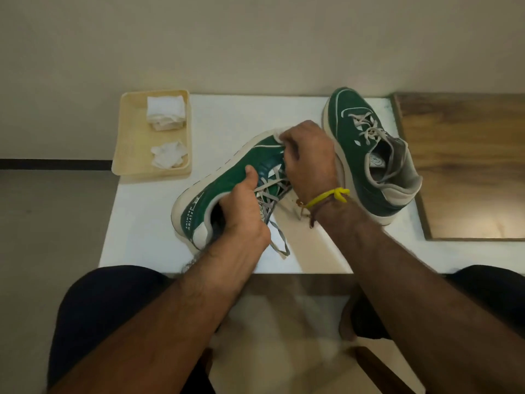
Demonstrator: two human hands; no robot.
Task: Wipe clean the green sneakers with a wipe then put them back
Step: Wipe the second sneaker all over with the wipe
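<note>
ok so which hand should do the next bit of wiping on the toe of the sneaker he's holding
Right, most likely. The right hand already pinches the wipe against the toe of the held sneaker, while the left hand grips its collar to steady it.

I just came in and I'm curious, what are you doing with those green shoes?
A person is cleaning them. The left hand grips one green sneaker by its collar, tilted on the white table, while the right hand rubs a wipe on its toe. The other sneaker waits beside it. More wipes sit in a tray.
</note>
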